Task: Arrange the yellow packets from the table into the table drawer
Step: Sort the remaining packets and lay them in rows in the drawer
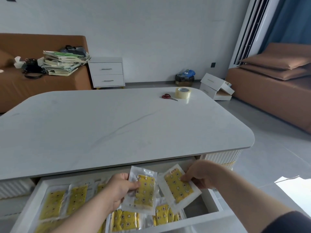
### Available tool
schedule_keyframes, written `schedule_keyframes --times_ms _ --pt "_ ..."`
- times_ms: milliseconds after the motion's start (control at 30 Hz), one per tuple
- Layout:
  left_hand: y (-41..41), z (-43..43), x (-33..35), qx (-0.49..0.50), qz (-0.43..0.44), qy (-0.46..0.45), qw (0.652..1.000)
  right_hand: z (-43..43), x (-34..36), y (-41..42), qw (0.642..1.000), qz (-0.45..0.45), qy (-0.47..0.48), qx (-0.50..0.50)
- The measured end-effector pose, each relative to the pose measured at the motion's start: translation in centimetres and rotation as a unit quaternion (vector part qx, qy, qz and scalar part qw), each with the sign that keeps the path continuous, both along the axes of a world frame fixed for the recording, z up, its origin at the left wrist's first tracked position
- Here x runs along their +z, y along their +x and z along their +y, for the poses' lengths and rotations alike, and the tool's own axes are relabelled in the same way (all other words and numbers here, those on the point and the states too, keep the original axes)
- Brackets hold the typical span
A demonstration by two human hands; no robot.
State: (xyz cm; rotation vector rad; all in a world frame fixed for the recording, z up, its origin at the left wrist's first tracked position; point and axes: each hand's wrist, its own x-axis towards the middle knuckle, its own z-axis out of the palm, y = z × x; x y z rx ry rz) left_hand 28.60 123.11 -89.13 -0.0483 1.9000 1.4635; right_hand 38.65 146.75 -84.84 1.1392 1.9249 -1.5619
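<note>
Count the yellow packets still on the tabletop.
0. The table carries only scissors and a tape roll; the packets are in hand or in the drawer.

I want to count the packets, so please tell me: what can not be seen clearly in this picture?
Head view only:
- Packets in the drawer: several hidden under the left hand, the right hand and the two held packets.
- Drawer's near part: cut off by the bottom edge.
- Print on the packets: too small to read.
- Drawer's back: hidden under the tabletop.
</note>
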Motion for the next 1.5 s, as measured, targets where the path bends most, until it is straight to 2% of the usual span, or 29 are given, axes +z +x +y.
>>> schedule_keyframes --times_ms 133,333,533,733,833,967,1200,1300,1367,1433,1500 --pt "-1.0 0.8 -2.8 0.020 -0.014 -0.057 0.998 0.6 -3.0 -0.6 0.998 -0.060 -0.002 -0.020" --pt "-2.7 3.8 -6.1 0.058 -0.056 -0.061 0.995 1.6 -6.4 -2.8 0.992 -0.060 -0.033 -0.107" --pt "-3.6 6.3 -8.6 0.056 0.035 -0.143 0.988 2.0 -9.3 -4.8 0.988 -0.070 -0.040 -0.130" --pt "-4.5 7.1 -9.8 0.052 0.043 -0.165 0.984 2.9 -11.6 -5.5 0.990 -0.083 -0.011 -0.112" --pt "-4.7 7.1 -10.5 0.045 0.083 -0.191 0.977 3.0 -12.4 -5.7 0.991 -0.086 0.026 -0.099" --pt "-4.7 7.2 -10.3 0.008 0.150 -0.251 0.956 3.0 -12.6 -5.7 0.991 -0.082 0.053 -0.095" --pt "-4.5 7.2 -9.4 -0.085 0.238 -0.337 0.907 2.7 -13.1 -6.1 0.993 -0.057 0.047 -0.087" --pt "-4.0 6.9 -9.0 -0.113 0.277 -0.350 0.888 2.3 -13.0 -6.3 0.995 -0.049 0.072 -0.043" --pt "-3.6 6.5 -8.5 -0.137 0.308 -0.357 0.871 2.2 -12.7 -6.3 0.988 -0.055 0.141 0.034" --pt "-3.2 5.9 -7.3 -0.167 0.355 -0.388 0.834 2.2 -12.3 -6.1 0.950 -0.054 0.258 0.164" --pt "-2.9 5.5 -6.4 -0.217 0.425 -0.390 0.788 2.0 -11.8 -5.4 0.888 -0.028 0.367 0.275"
